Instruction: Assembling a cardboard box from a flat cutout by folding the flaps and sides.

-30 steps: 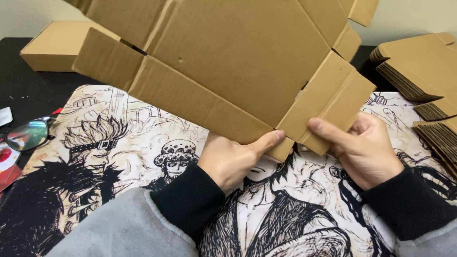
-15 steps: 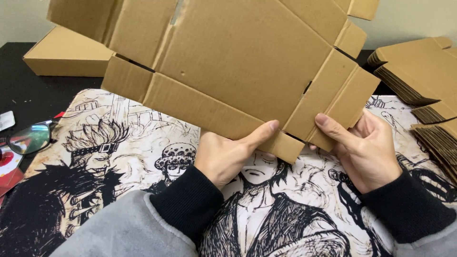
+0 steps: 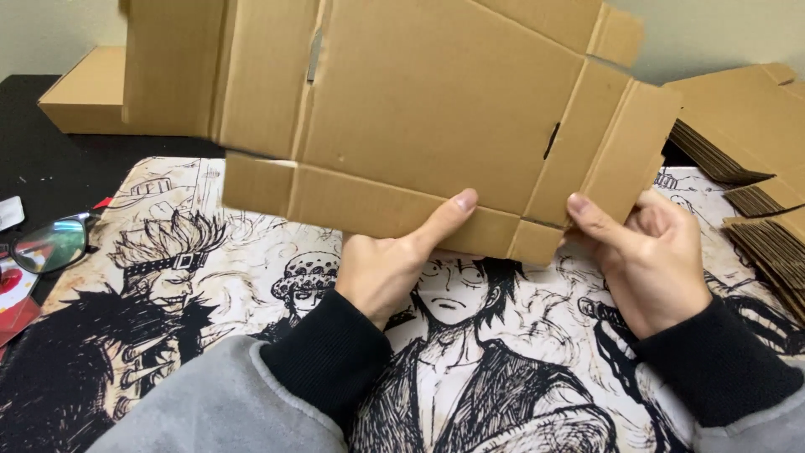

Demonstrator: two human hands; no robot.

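A: Where's the cardboard sheet [image 3: 419, 109]?
B: Held up across the top and middle of the frame, above the printed mat [image 3: 210, 277].
A: And the hands?
B: Left hand [image 3: 394, 260] pinches its lower edge, thumb on front. Right hand [image 3: 646, 252] grips the lower right flap. Glasses [image 3: 50, 245] lie far left.

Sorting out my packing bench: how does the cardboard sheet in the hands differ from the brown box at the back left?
The flat cardboard blank is unfolded, with creases and flaps showing; the assembled box is folded into a closed shape. The blank is held up off the desk by the left hand and right hand; the box rests on the black desk, untouched. Both are plain brown corrugated cardboard.
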